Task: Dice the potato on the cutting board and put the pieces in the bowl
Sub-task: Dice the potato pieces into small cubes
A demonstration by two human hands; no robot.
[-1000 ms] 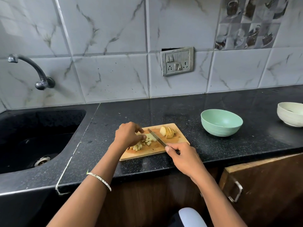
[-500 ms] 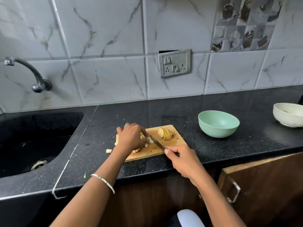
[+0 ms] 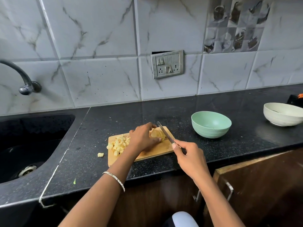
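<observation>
A wooden cutting board (image 3: 152, 152) lies on the black counter. A pile of diced potato (image 3: 118, 144) sits on its left part. My left hand (image 3: 142, 136) covers and holds the sliced potato chunk (image 3: 158, 135) at the board's far right corner. My right hand (image 3: 188, 154) grips a knife (image 3: 165, 134) whose blade lies just right of that chunk, tip pointing away. One potato cube (image 3: 100, 154) lies on the counter left of the board. The green bowl (image 3: 211, 126) stands to the right of the board, apparently with nothing in it.
A black sink (image 3: 29, 145) with a tap (image 3: 19, 76) is on the left. A white bowl (image 3: 283, 113) stands at the far right near a dark object. A wall socket panel (image 3: 167, 64) is behind. A wooden cabinet door (image 3: 262, 185) is below the counter edge.
My left hand left the diced pile and moved right onto the sliced chunk. The knife shifted right to that chunk's side. The diced pieces now lie uncovered.
</observation>
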